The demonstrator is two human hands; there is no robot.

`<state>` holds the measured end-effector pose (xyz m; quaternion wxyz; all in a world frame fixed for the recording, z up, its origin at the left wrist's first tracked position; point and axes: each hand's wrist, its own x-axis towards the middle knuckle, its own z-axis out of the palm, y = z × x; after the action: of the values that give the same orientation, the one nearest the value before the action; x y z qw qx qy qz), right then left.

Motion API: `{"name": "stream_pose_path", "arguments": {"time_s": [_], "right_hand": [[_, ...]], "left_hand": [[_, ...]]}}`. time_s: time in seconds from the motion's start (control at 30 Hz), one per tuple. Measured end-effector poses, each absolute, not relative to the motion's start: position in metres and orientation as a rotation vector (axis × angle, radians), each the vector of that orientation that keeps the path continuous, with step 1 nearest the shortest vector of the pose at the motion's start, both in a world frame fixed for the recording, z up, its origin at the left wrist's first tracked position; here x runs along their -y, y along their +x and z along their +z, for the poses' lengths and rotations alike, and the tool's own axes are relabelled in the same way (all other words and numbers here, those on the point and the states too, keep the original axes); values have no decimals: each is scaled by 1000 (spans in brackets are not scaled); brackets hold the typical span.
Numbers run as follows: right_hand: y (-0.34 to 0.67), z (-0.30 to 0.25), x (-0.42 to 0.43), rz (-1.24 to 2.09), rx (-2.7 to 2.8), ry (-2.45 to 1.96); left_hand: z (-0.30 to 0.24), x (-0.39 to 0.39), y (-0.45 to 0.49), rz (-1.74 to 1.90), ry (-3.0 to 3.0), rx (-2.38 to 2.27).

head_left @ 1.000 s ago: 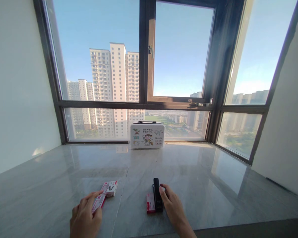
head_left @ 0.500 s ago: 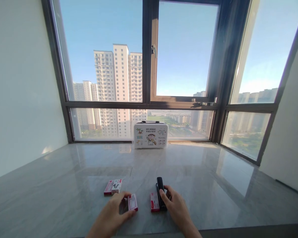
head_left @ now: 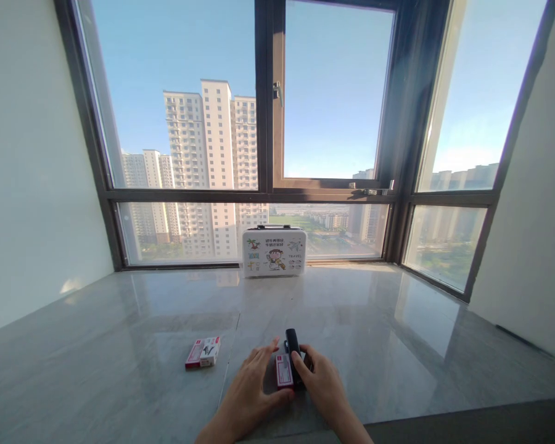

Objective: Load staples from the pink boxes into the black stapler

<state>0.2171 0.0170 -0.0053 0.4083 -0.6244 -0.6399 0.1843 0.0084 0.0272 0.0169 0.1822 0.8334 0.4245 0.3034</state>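
Note:
A black stapler (head_left: 293,354) lies on the grey marble sill, pointing away from me. My right hand (head_left: 322,387) rests along its right side with fingers curled against it. Pressed to the stapler's left side is a small red and white staple box (head_left: 283,371). My left hand (head_left: 254,390) holds that box with thumb below and fingers spread above it. I cannot tell whether another box lies under it. A further red and white staple box (head_left: 204,352) lies by itself to the left.
A white travel case with cartoon print (head_left: 274,251) stands upright at the back against the window. The marble sill (head_left: 120,345) is bounded by white walls on both sides and a dark front edge (head_left: 467,416) at lower right.
My left hand carried a small staple box from the left across to the stapler, where it now sits against the stapler's left side. My right hand stayed on the stapler.

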Motion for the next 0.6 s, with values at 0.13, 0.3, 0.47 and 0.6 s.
{"name": "stream_pose_path", "arguments": {"time_s": [0.13,0.3,0.47,0.6], "right_hand": [[217,-6,-17,475,1608,-1575],[216,-6,-16,480,1603,-1570],[216,-7,-16,481,1600,-1573],[217,-7,-17,476,1599,-1604]], "left_hand": [[29,-50,-38,1292,2270,-1414],[21,-87,-140,1214,2258,-1833],[-21,-63,-206,873,2222,-1853],[-40,-27,-208,952,2125,-1759]]}}
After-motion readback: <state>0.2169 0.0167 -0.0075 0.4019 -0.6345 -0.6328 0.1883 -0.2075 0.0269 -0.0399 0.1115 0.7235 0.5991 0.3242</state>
